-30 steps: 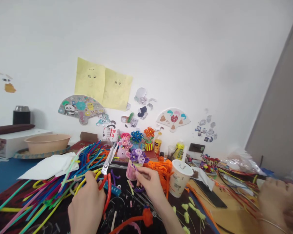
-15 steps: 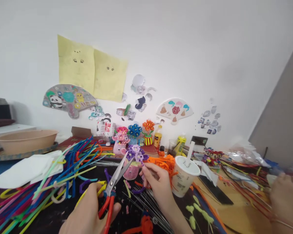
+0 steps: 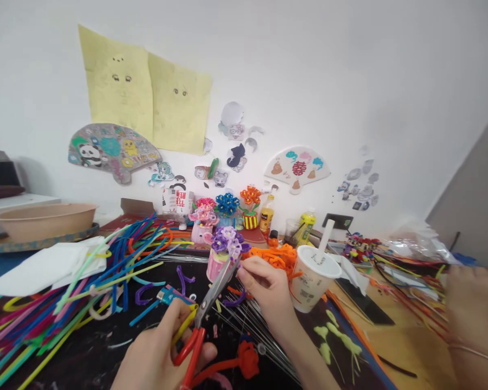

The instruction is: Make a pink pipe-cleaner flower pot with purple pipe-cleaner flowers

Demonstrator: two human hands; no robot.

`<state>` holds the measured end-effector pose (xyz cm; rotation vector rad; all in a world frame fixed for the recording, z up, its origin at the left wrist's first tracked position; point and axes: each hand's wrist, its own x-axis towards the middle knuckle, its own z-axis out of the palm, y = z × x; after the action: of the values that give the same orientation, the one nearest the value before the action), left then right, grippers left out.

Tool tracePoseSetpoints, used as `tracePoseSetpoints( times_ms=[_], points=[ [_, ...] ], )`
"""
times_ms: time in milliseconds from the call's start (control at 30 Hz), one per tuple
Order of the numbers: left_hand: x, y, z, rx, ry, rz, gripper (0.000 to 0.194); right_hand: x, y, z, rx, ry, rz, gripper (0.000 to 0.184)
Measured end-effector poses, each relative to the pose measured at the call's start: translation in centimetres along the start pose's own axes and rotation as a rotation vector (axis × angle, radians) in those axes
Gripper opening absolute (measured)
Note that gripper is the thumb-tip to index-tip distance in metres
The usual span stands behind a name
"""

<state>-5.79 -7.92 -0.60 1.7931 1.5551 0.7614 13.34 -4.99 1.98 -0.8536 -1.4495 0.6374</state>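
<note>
My left hand is closed around the red-handled scissors, whose blades point up and right, nearly together. A yellow strip also lies in its fingers. My right hand is pinched at the blade tips; what sits between thumb and finger is too small to make out. Just behind the tips is a bunch of purple pipe-cleaner flowers in a pink pot. Purple bent pieces lie left of the scissors. An orange-red fuzzy flower lies below my right wrist.
Loose coloured pipe cleaners spread at left beside white paper. A paper cup with a straw stands right of my right hand, with orange fuzzy stems behind. Thin wires lie underneath. Another person's hand is at far right.
The scissors' blades have closed from wide apart to nearly together. My left hand has moved right, bringing the tips to my right fingertips. The view has shifted slightly.
</note>
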Motion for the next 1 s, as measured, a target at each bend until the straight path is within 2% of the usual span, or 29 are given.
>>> tracePoseSetpoints(
  times_ms=[100,367,567,833,1000],
  points=[
    [-0.1,0.2,0.1,0.028,-0.03,0.022,0.028,0.0,0.1,0.0,0.031,-0.025,0.023,0.018],
    [-0.7,1.3,0.0,0.012,0.036,0.053,0.027,0.0,0.0,-0.4,0.044,-0.073,0.035,0.017],
    [-0.4,0.7,0.5,0.039,0.047,0.1,0.028,0.0,0.2,-0.6,0.039,-0.081,0.036,0.014],
    [0.1,-0.7,1.6,0.107,0.074,0.142,0.044,0.2,0.7,-0.6,0.013,-0.069,0.041,0.015],
    [0.9,-1.6,1.3,0.268,-0.004,0.185,0.047,0.2,0.8,-0.6,-0.032,-0.075,0.016,0.021]
  ],
)
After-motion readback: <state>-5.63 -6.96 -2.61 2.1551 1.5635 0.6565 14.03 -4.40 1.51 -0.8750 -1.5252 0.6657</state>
